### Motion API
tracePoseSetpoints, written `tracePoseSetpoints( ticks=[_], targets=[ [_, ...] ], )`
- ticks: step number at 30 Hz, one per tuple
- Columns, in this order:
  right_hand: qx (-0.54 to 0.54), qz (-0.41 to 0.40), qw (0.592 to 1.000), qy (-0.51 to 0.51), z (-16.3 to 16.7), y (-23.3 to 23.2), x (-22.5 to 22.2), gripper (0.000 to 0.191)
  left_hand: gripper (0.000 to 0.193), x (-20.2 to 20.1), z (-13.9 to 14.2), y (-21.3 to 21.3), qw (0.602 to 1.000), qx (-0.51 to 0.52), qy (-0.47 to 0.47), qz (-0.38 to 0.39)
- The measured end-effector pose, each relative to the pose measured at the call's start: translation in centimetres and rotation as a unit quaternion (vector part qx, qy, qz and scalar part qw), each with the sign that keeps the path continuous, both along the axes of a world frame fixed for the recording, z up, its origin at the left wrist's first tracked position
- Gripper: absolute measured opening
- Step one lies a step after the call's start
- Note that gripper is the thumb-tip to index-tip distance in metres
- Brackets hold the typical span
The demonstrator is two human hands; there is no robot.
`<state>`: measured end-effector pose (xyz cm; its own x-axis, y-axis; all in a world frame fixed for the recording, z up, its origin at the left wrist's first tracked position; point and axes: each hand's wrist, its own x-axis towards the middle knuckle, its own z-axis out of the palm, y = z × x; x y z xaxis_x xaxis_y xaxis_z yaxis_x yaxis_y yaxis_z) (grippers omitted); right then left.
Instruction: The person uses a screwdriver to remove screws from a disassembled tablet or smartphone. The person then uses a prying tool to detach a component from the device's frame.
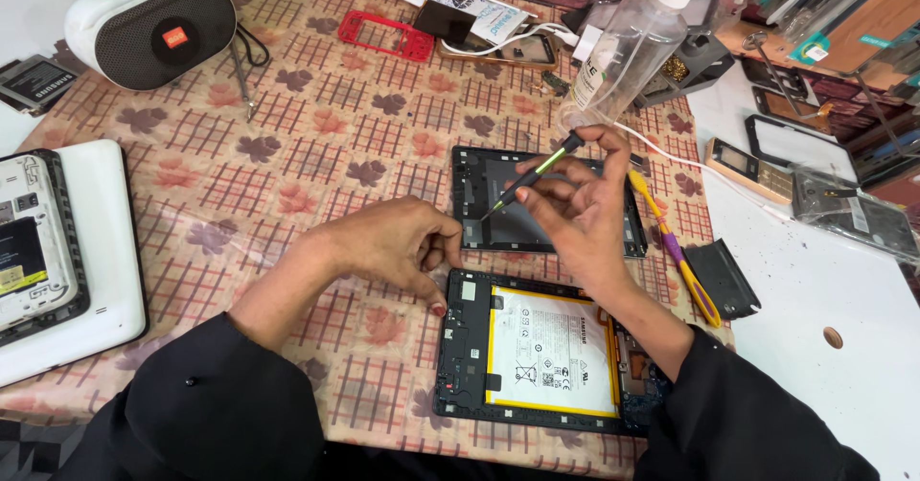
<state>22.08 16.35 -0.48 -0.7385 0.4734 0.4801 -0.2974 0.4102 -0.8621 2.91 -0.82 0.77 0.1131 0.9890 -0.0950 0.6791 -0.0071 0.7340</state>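
My right hand (580, 203) holds a thin black and green screwdriver (534, 175), its tip pointing down at a dark tablet back cover (479, 194) lying farther out on the patterned cloth. My left hand (398, 246) rests on the cloth with fingers curled, touching the left edge of that cover and the top left corner of an opened tablet (460, 347). The opened tablet lies nearest me and shows a white battery (551, 347) in a black frame.
A clear spray bottle (628, 45) stands behind the cover. Yellow and purple tweezers (676, 251) and a small black part (724, 275) lie to the right. A white speaker (149, 26), red phone frame (383, 35) and another opened device (34, 241) sit at left and back.
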Motion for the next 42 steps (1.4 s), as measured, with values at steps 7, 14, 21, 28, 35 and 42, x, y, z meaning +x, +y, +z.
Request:
tracePoseSetpoints(
  ticks=[7, 14, 21, 28, 35, 42],
  targets=[
    [0.003, 0.024, 1.0, -0.004, -0.4, -0.9, -0.2, 0.07, 0.042, 0.0, 0.0, -0.1, 1.0, -0.002, 0.004, 0.006],
    [-0.005, 0.026, 1.0, -0.003, -0.7, -1.1, -0.3, 0.07, 0.043, 0.1, 0.1, -0.1, 1.0, -0.002, 0.007, 0.006],
    [-0.011, 0.012, 1.0, 0.002, 0.2, -1.2, 0.1, 0.071, 0.042, 0.0, -0.2, 0.0, 1.0, 0.0, 0.007, 0.005],
    [-0.065, 0.008, 0.997, -0.026, 1.7, -2.5, 3.0, 0.071, 0.044, -0.1, -0.4, 0.1, 1.0, 0.007, 0.006, -0.003],
    [-0.092, 0.038, 0.994, -0.048, 1.2, -3.5, 6.1, 0.074, 0.05, 0.2, 0.0, 0.1, 1.0, -0.012, 0.017, 0.012],
    [-0.111, 0.048, 0.99, -0.069, 0.4, -3.7, 6.1, 0.074, 0.045, 0.3, 0.2, -0.2, 1.0, -0.006, 0.022, 0.015]
  ],
)
